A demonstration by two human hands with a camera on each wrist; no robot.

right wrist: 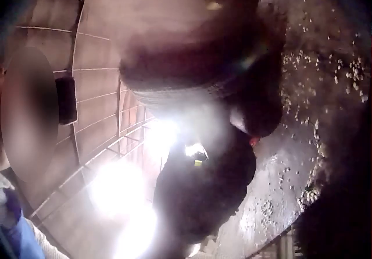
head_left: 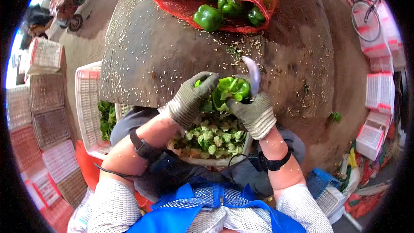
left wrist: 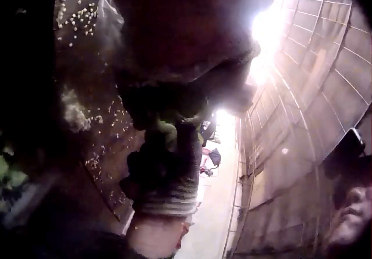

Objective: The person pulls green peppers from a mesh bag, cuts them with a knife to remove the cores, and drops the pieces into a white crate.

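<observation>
In the head view, my gloved left hand [head_left: 192, 99] curls its fingers round a piece of green pepper [head_left: 198, 83], mostly hidden by the glove. My gloved right hand [head_left: 254, 114] grips a cut-open green pepper [head_left: 233, 88], thumb on its near side, and a knife whose curved blade [head_left: 253, 73] points up and away. The two hands are close together above a white container [head_left: 248, 146] filled with pale green pepper cores [head_left: 215, 140]. Both wrist views are dark and blurred, and hide the details of the grips.
A red mesh bag [head_left: 185, 11] of whole green peppers lies at the far side of the seed-strewn board [head_left: 146, 51]. To the left stands a white crate [head_left: 88, 116] with green peppers inside. Stacked crates [head_left: 47, 90] line the left edge; a bicycle [head_left: 365, 19] is at far right.
</observation>
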